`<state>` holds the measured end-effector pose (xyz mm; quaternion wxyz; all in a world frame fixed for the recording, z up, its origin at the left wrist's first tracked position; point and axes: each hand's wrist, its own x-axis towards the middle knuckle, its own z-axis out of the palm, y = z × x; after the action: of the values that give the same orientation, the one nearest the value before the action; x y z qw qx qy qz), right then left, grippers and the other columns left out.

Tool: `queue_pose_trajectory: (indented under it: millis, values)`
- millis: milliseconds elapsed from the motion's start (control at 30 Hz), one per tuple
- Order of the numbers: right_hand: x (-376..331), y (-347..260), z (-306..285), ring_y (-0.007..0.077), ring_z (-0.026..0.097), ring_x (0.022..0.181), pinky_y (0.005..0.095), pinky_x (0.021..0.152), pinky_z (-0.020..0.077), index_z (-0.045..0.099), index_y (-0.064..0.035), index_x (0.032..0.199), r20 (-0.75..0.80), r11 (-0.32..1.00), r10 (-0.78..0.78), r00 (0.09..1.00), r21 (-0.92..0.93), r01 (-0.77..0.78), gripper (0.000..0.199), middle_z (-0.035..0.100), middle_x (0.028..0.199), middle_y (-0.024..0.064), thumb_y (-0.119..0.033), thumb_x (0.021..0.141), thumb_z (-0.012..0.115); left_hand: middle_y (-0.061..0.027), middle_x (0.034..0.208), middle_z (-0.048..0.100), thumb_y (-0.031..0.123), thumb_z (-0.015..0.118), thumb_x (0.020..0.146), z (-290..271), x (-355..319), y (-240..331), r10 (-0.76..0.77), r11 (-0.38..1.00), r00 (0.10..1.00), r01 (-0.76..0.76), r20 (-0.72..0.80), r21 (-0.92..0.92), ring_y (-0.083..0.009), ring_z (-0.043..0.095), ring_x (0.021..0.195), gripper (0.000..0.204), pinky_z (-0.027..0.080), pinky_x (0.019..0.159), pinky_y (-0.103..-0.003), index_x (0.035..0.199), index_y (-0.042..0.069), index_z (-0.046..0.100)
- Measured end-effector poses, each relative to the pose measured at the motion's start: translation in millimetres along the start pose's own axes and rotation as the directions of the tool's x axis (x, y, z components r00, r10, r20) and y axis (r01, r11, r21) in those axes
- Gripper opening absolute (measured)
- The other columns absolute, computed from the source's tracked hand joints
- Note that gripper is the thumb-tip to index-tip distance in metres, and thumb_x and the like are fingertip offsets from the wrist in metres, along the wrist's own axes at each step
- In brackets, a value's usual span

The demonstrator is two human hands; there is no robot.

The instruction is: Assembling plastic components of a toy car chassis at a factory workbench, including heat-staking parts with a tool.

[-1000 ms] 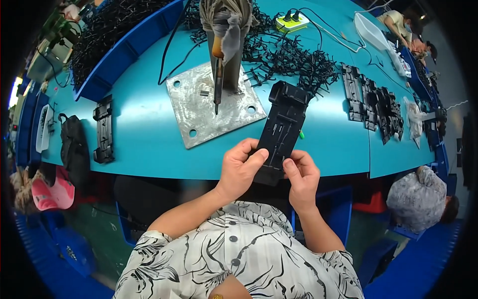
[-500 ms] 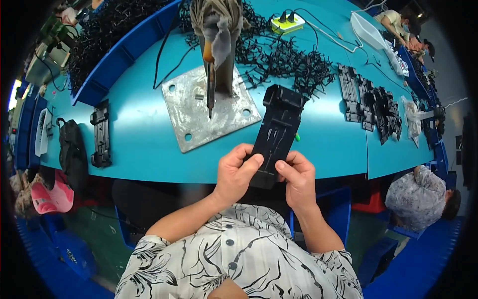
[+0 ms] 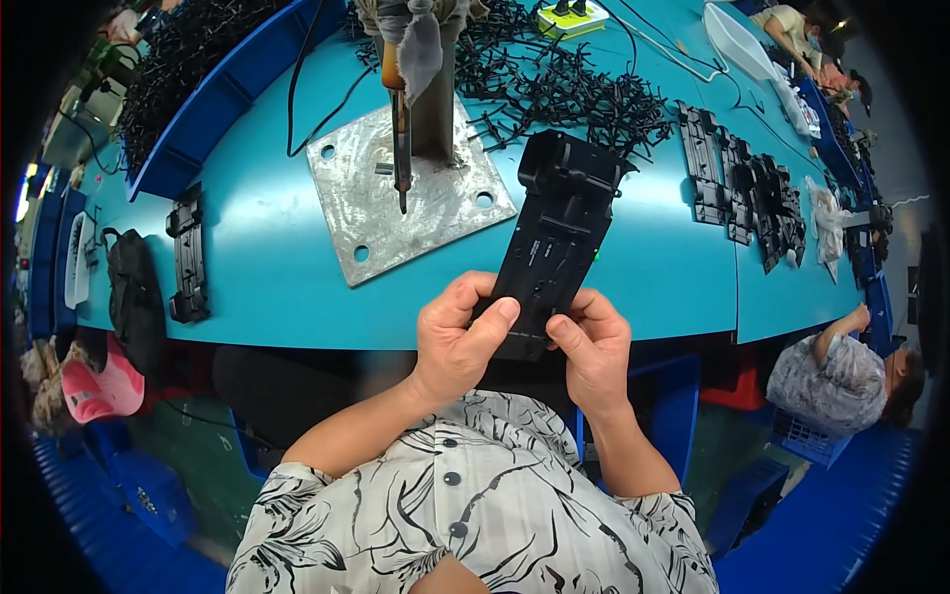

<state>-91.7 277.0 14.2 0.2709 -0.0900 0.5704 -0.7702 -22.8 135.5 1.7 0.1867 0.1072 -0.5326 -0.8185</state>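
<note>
Both my hands grip the lower end of a long black plastic chassis-like part, held up over the table's front edge. My left hand pinches its left side, thumb on the face, fingers behind. On the other side my right hand holds it the same way. The part's boxy, raised end points away from me. Beyond it, to the left, a soldering-iron-like tool hangs tip down from a cloth-wrapped post, above a square metal plate with corner holes.
Similar black parts lie at the left and in a row at the right. Behind the plate spreads a heap of thin black pieces. A blue bin stands far left, a yellow-green power strip at the back. Other people sit nearby.
The chassis-like part has come a little closer and its raised end tilts up more. My hands keep their hold. The view has shifted slightly.
</note>
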Motion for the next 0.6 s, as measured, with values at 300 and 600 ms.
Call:
queue_pose_trajectory:
  millis: [300, 600]
  values:
    - [1, -2, -3, 0.0085, 0.058, 0.082, 0.0226, 0.075, 0.0469, 0.059, 0.0022, 0.099, 0.049, 0.998, 0.007, 0.999, 0.063, -0.011, 0.015, 0.064, 0.093, 0.0051, -0.001, 0.086, 0.064, -0.0010, 0.089, 0.058, 0.004, 0.057, 0.090, 3, -2, 1, 0.040, 0.994, 0.999, -0.042, 0.022, 0.101, -0.0055, 0.050, 0.077, 0.008, 0.042, 0.069, -0.020, 0.096, 0.000, 0.061]
    - [13, -7, 2, 0.0096, 0.059, 0.085, 0.0235, 0.079, 0.0455, 0.060, 0.0017, 0.103, 0.025, 0.999, -0.036, 0.999, -0.024, 0.037, 0.020, 0.064, 0.096, 0.0061, -0.008, 0.086, 0.064, -0.0011, 0.090, 0.058, 0.004, 0.057, 0.091, 2, 2, 5, 0.043, 0.995, 0.999, -0.045, 0.023, 0.090, -0.0053, 0.051, 0.079, 0.009, 0.044, 0.069, -0.020, 0.097, 0.000, 0.061]
